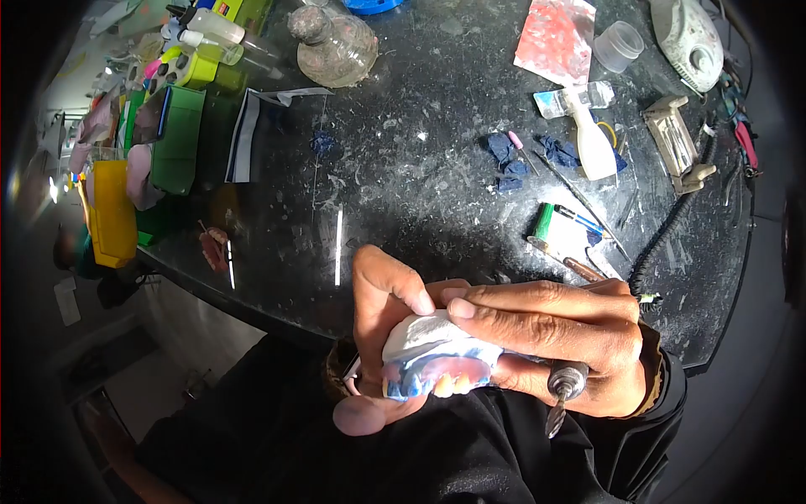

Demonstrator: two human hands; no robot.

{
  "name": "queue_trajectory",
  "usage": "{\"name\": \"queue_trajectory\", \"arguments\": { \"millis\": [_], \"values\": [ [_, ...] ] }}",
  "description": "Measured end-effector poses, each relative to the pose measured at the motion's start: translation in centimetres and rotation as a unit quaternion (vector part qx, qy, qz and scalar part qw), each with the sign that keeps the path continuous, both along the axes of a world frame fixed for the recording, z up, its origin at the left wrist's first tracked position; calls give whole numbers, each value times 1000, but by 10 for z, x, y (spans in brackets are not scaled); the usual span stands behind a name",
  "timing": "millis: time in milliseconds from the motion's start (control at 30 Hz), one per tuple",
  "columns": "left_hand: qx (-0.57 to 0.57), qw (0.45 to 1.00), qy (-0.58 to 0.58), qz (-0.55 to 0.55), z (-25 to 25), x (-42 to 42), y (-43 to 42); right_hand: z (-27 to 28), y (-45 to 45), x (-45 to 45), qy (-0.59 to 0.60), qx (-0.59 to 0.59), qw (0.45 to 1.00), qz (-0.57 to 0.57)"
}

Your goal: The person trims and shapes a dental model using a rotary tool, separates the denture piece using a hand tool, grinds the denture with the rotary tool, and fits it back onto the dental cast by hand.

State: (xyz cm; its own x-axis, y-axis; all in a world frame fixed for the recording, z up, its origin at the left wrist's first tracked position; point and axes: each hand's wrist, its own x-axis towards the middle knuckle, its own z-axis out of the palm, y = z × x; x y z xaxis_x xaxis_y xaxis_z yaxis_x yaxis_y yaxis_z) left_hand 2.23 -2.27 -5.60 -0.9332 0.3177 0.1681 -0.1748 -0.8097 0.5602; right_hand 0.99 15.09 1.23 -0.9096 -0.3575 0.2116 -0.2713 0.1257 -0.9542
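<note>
Left hand (375, 302) grasps the dental model (432, 336), right hand (575, 332) steadies it and grips a rotary tool (567, 381) at four o'clock: apparently positioning, next move calling for firm support.

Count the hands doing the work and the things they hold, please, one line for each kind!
Bare hands, left hand and right hand: 2
White, blue and pink plaster-looking dental model with teeth: 1
Silver metal rotary tool with twisted bit: 1
Total: 4

Yellow bin (113, 217) near a green bin (182, 139), a transparent flask (340, 55), a clear cup (619, 48) beside a reddish sheet (554, 40)
</note>
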Motion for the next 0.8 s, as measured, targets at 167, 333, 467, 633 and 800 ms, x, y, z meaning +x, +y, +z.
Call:
{"name": "queue_trajectory", "arguments": {
  "millis": [167,333,467,633,800],
  "values": [
    [-9,1000,0,7,0,2,-1,-1,0,1,7,-1,1000,1],
    [-44,999,-20,20,-1,1,-1,8,1,1,-6,38,999,-2],
    [-234,969,-67,-37,38,-20,-11,25,10,1,12,117,989,-89],
    [-202,979,-18,5,31,-27,-4,20,59,-8,158,60,907,-387],
    [-181,982,-44,11,33,-28,-6,10,110,-48,225,429,701,-524]
  ]
}}
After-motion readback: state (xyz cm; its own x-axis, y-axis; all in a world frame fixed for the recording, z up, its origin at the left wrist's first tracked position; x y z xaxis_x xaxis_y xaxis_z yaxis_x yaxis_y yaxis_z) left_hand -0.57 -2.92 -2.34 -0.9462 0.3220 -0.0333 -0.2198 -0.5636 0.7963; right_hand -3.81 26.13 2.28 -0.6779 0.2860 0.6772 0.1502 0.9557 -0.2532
